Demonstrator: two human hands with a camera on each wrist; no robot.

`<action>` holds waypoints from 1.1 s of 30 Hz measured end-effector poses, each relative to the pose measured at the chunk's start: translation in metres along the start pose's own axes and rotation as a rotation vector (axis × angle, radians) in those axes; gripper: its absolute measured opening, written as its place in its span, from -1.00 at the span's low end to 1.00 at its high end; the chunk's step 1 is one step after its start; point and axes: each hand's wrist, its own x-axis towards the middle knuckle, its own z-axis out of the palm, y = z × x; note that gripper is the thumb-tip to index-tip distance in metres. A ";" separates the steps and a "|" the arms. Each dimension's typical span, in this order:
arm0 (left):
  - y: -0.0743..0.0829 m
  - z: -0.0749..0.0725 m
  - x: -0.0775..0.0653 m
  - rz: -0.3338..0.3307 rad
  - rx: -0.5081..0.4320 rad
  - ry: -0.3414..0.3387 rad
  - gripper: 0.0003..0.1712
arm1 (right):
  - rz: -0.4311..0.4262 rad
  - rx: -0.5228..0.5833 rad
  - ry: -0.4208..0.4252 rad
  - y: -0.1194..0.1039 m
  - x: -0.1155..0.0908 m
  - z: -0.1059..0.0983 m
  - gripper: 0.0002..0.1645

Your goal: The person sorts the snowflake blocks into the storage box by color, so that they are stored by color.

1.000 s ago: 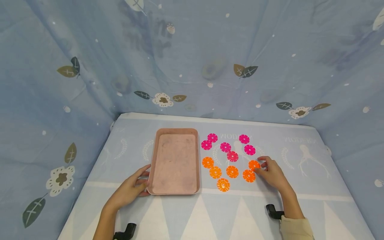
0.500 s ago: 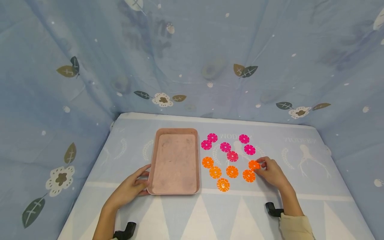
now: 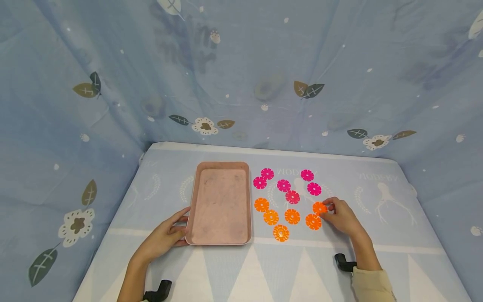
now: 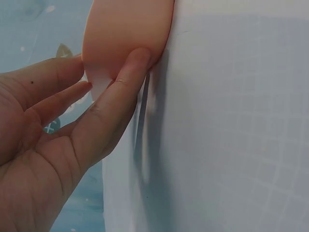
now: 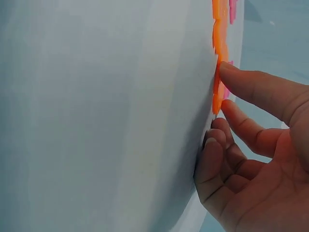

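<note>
A shallow pink rectangular tray (image 3: 220, 205) lies flat on the table. My left hand (image 3: 164, 237) touches its left side near the front corner; in the left wrist view the thumb (image 4: 130, 72) lies along the tray's outer wall (image 4: 128, 24). To the right of the tray, my right hand (image 3: 343, 218) has thumb and index finger at the edge of a flat orange notched snowflake disc (image 3: 318, 207), pinching it low at the table. Its other fingers curl against the cloth in the right wrist view. Several more orange discs (image 3: 292, 216) lie to its left.
Several pink discs (image 3: 284, 185) lie behind the orange ones, some touching each other. A patterned pale blue cloth covers the table (image 3: 396, 218). Blue fabric curtain (image 3: 241, 84) rises beyond its back and side edges. Black wrist mounts (image 3: 344, 265) sit on both wrists.
</note>
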 end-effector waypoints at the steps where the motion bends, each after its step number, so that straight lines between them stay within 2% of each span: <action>1: 0.000 0.000 0.000 0.003 0.001 -0.003 -0.25 | -0.001 0.003 -0.003 0.000 0.000 -0.001 -0.47; 7: 0.001 -0.001 -0.002 0.025 0.001 -0.022 -0.25 | 0.001 0.044 -0.018 0.001 0.001 -0.004 -0.48; 21: 0.001 -0.001 -0.001 0.029 -0.004 -0.031 -0.25 | 0.022 0.150 -0.015 0.008 0.000 -0.011 -0.74; 28: 0.001 0.000 -0.001 0.021 -0.014 -0.025 -0.25 | 0.035 0.215 -0.043 0.009 0.001 -0.013 -0.70; 33: 0.002 -0.001 -0.001 0.017 -0.011 -0.020 -0.24 | 0.043 0.324 -0.072 0.006 0.004 -0.014 -0.66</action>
